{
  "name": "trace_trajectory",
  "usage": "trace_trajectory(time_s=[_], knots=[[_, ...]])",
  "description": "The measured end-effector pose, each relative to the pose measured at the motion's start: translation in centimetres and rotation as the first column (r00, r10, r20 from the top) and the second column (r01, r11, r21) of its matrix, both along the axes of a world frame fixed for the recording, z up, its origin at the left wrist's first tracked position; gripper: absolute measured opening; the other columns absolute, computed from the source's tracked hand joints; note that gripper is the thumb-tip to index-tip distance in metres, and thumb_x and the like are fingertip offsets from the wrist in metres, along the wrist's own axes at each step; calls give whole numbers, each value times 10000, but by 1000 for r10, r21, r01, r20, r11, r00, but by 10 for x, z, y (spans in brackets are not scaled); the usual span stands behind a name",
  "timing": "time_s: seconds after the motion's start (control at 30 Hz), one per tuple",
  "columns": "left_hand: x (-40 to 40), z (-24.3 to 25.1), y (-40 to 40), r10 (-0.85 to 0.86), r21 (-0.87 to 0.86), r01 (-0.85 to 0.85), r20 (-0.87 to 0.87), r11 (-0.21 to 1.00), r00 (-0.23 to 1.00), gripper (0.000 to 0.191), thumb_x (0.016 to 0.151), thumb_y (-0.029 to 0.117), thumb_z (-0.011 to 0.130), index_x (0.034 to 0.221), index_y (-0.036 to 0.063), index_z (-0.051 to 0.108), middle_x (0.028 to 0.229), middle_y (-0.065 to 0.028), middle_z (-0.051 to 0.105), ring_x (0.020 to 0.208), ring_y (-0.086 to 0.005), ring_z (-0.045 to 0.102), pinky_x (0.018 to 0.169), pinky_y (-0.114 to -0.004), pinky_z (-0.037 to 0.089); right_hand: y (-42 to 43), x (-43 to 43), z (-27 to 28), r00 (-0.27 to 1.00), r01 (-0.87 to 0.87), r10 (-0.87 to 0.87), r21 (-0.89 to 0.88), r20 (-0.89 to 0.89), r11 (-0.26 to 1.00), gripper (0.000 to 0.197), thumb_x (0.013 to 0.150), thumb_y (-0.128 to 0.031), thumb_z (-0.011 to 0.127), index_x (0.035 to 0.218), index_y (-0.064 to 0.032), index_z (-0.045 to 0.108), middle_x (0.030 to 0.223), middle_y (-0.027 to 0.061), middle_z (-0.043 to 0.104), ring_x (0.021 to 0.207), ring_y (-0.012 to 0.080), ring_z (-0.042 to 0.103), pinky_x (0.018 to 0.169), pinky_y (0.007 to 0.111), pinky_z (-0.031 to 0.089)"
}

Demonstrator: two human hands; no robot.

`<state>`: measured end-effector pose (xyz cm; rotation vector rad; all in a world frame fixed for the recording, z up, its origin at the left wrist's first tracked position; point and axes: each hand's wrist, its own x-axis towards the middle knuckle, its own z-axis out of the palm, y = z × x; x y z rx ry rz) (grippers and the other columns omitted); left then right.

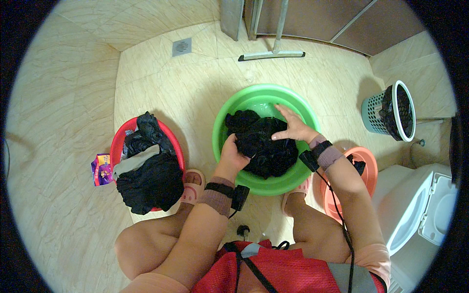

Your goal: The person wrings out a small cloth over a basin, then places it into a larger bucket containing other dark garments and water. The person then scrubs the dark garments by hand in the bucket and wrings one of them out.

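A wet-looking bundle of black cloth [269, 146] lies in a round green plastic basin [253, 188] on the floor in front of me. My left hand [232, 155] grips the bundle's left side, thumb on top and the other fingers hidden by the cloth. On the opposite side, my right hand [295, 126] is spread, its thumb at the cloth's edge and its fingers reaching over the basin's far right part. A little water glints near the basin's far wall.
Left stands a red basin [176, 143] heaped with dark clothes and a grey piece, beside a purple packet [102, 170]. Rightward are an orange basin [370, 164], a lined wastebasket [377, 113] and a toilet [414, 208]. A floor squeegee [271, 55] leans at the far side, near a drain [182, 47].
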<state>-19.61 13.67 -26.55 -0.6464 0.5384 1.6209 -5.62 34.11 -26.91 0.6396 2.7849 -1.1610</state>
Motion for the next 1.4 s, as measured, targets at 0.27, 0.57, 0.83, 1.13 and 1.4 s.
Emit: trace_trajectory(time_s=[0.27, 0.57, 0.83, 1.13, 1.4], knots=[[-10, -18, 2, 44, -7, -45, -83, 999, 996, 413, 892, 347, 437, 1234, 146, 554, 1207, -88, 602, 1069, -302, 570, 894, -505, 432, -39, 0, -25, 982, 143, -1, -730, 191, 668, 500, 711, -123, 677, 1173, 31, 563, 1029, 90, 653, 910, 177, 605, 840, 300, 483], [36, -5, 20, -797, -715, -377, -592, 589, -121, 597, 739, 129, 661, 1310, 92, 488, 1413, -239, 345, 1250, -460, 362, 1033, -513, 343, -22, 22, -13, 947, 280, -302, 178, 112, 943, 878, 745, -231, 722, 1457, -159, 214, 1364, 328, 329, 1186, 495, 430, 970, 479, 428], [42, -46, 5, -656, -954, 29, -228, 300, -720, 572, 847, 249, 567, 1374, 79, 423, 1505, -225, 161, 1381, -446, 137, 1103, -515, 223, -57, 5, -25, 744, -256, 101, 142, 660, 956, 814, 838, -398, 628, 1480, -356, 128, 1544, 182, 32, 1293, 501, 284, 942, 641, 377], [28, -60, 23, -764, -725, 347, -644, 594, -39, 844, 860, 453, 567, 1458, 9, 171, 1465, -274, 240, 1354, -373, 267, 1103, -484, 218, -13, -12, -63, 934, 190, -237, 191, 267, 963, 450, 800, -4, 519, 1240, -100, 513, 1168, 268, 498, 860, 346, 629, 766, 345, 527], [-10, -12, 28, -151, -36, 148, -124, 988, 981, 506, 902, 535, 495, 1144, 96, 562, 1055, -122, 624, 954, -266, 622, 798, -420, 535, -71, -44, 61, 970, 62, -220, -768, -104, 637, 308, 732, 47, 545, 1032, -20, 564, 918, 17, 594, 885, 111, 541, 796, 257, 455]])
